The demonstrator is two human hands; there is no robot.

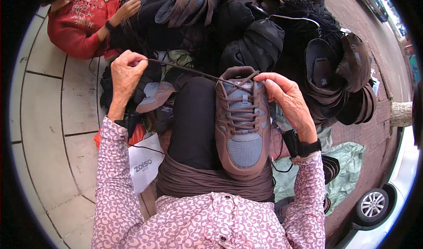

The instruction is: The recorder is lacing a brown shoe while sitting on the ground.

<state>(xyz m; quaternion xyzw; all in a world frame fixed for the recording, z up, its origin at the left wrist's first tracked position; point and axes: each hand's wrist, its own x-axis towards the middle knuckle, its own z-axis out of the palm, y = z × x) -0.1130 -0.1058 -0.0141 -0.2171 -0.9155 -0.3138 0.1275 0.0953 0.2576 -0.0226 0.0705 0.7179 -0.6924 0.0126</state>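
A brown shoe (244, 150) with grey-blue mesh rests on my lap, its toe pointing toward me. Brown shoelace (185, 67) zigzags up its front through the eyelets. One length runs taut from the shoe's top to my left hand (127, 78), which pinches its end out to the left. At the top eyelets on the right side, my right hand (288, 97) has thumb and forefinger closed on the lace close to the shoe. A thick bundle of brown laces (189, 180) lies across my thighs, below the shoe.
Stacks of dark shoe uppers (257, 46) heap up ahead, with brown ones (357, 68) to the right. A person in red (79, 24) works at far left. Green plastic sheeting (348, 169), a white bag (144, 161) and a grey-brown upper (155, 95) lie around me. A parked car (403, 174) stands at right.
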